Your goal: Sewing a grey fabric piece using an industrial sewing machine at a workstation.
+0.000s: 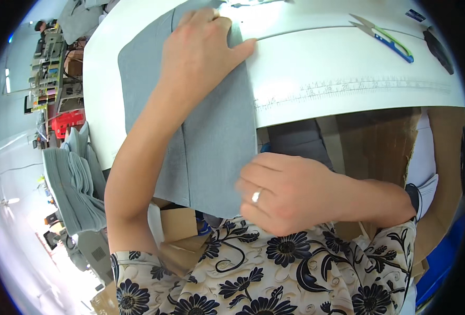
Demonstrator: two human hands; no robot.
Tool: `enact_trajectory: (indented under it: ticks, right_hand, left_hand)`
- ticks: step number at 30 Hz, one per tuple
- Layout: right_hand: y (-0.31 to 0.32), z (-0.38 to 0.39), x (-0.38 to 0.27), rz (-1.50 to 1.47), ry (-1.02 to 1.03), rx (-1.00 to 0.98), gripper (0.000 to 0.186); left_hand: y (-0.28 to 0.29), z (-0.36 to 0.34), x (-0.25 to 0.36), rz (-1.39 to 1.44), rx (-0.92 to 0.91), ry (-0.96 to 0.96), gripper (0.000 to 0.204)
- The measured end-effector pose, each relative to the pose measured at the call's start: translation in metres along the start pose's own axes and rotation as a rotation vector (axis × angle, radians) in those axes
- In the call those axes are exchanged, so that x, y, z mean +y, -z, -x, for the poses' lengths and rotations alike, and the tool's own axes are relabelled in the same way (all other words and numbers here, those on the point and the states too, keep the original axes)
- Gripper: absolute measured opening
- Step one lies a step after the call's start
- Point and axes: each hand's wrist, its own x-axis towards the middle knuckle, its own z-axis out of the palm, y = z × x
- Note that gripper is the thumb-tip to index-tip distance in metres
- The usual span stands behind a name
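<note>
A long grey fabric piece [217,136] with a lengthwise seam lies on the white table and hangs over its near edge. My left hand [201,44] rests on its far end, thumb spread to the side and fingers bent over the cloth. Close by is a shiny metal part [253,2], cut off by the top of the view. At the fabric's near right edge my right hand [280,194], wearing a ring, is closed with the fingers curled on the cloth. Those fingertips are partly hidden and slightly blurred.
Thread snips [387,42] with a green and blue handle and a black tool [438,50] lie at the table's far right. A ruler scale [348,89] runs along the edge. Below stands a cardboard box [445,168]. Stacked grey cloth [72,184] is at left.
</note>
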Motion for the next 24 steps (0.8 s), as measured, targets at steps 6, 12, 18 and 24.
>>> enact_trajectory:
  ticks: [6,12,18,24]
  right_hand:
    - [-0.01,-0.014,0.001,0.002,0.064,0.025,0.016]
    - [-0.015,-0.019,0.002,-0.003,0.067,0.095,0.015]
    - [-0.022,-0.027,-0.009,0.026,0.033,0.063,0.015]
    - [-0.018,-0.031,-0.01,0.056,0.041,0.056,0.016]
  left_hand:
    - [0.003,-0.003,-0.013,0.084,-0.058,0.047,0.038]
    - [0.009,-0.007,-0.001,0.109,-0.106,0.105,0.03]
    - [-0.001,0.004,0.004,-0.049,0.055,-0.089,0.01]
    - [0.003,0.002,0.012,-0.073,-0.005,-0.022,0.014]
